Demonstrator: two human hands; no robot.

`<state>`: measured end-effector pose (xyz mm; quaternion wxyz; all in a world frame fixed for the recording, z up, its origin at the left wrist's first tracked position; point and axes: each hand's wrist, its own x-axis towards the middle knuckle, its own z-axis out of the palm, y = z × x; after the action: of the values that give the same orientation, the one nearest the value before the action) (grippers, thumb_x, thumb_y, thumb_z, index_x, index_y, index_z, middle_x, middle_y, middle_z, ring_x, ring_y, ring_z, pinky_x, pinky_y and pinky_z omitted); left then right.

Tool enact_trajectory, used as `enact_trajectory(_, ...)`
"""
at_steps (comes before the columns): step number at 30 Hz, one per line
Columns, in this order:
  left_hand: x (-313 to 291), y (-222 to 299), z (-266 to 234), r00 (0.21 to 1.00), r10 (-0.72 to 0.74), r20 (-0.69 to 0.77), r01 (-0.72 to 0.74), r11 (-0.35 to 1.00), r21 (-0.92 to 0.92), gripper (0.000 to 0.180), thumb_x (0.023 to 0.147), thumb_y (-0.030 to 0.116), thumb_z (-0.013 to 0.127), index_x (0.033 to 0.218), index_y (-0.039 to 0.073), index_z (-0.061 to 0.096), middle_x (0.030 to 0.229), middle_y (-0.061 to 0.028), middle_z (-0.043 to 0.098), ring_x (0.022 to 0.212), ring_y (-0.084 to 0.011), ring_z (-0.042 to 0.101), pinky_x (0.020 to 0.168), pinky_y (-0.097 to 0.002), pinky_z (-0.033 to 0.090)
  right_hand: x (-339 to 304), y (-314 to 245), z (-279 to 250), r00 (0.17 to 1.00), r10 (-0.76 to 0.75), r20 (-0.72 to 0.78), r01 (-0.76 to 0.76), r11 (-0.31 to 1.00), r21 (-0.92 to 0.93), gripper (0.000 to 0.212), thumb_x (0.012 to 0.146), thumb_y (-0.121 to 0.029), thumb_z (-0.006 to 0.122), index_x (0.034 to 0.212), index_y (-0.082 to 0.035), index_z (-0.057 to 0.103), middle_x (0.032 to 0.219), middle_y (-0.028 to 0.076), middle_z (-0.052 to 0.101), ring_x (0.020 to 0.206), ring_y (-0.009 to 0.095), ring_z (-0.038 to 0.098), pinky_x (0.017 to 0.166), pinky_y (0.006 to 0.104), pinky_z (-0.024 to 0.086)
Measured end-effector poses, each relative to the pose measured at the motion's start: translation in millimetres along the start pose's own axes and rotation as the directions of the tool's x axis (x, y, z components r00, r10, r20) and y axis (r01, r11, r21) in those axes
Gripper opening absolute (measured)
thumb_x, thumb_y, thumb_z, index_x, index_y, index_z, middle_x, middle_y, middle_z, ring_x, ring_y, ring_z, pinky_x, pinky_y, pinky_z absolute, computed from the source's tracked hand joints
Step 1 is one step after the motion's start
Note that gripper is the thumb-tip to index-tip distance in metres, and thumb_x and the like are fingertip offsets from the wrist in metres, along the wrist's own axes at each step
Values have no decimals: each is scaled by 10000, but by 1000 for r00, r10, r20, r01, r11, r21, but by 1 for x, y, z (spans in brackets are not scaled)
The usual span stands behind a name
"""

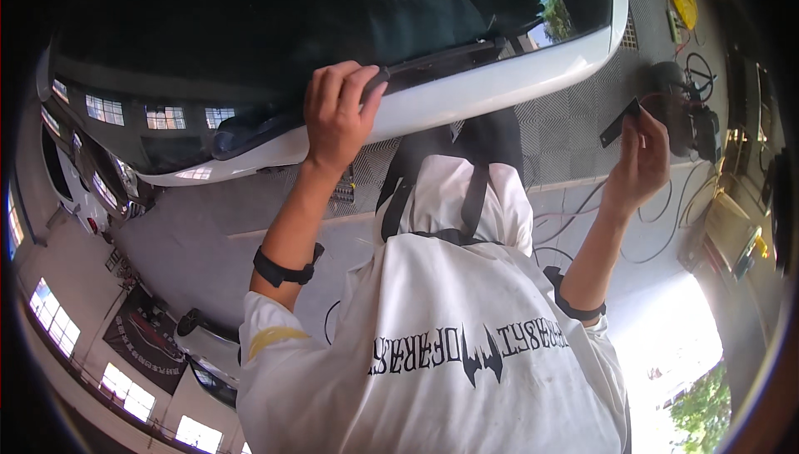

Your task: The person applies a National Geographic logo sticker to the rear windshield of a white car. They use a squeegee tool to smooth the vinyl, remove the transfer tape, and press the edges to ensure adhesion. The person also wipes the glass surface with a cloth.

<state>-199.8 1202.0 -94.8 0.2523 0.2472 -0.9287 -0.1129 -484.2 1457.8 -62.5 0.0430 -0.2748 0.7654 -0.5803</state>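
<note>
In front of me is a white car [499, 88] with a large dark window [250, 29]. My left hand [339, 113] is at the window's lower edge, its fingers closed round a small dark rounded piece [376, 82]. Most of that piece is hidden by the fingers, so its kind does not show. Beside it a black strip [449, 61] runs along the glass toward the right. Away from the car, on the right, my right hand [639, 158] pinches a thin, flat black blade [617, 128], held up in the air.
A black machine with a wheel [678, 109] stands on the floor at the right, with hoses [574, 221] trailing about. Farther off lies a yellow bag [684, 3]. Another white car [204, 342] is at the lower left. Patterned floor tiles [566, 133] lie beneath the car's edge.
</note>
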Motion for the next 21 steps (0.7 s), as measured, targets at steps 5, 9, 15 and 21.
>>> enact_trajectory(5,-20,-22,-28,996,-58,67,54,997,63,379,759,98,849,1104,94,691,1024,-53,628,948,-262,616,807,-383,511,-26,1,-3,998,68,12,-67,998,-11,194,956,50,684,1148,36,709,1011,53,693,874,82,628,790,229,507)
enact_trajectory(9,-14,-6,-29,983,-115,141,103,991,88,367,806,103,808,1152,98,684,1144,-71,627,1058,-287,603,916,-434,475,-19,1,7,996,68,58,-70,997,33,157,964,16,694,1120,20,707,1005,41,695,878,81,635,780,227,509)
enact_trajectory(15,-3,64,33,967,-103,233,80,991,103,899,851,463,773,1564,63,400,1660,-130,301,1527,-376,269,1245,-578,201,3,-26,37,986,-70,151,62,996,62,129,955,14,705,1084,17,699,969,38,685,881,82,637,758,236,497)
enact_trajectory(21,40,108,69,868,261,422,-121,936,-330,587,859,377,799,1356,106,644,1619,-105,408,1531,-293,318,1258,-544,200,9,-32,30,975,-129,182,134,991,-15,146,950,30,701,1095,26,685,984,41,676,890,92,625,762,239,485)
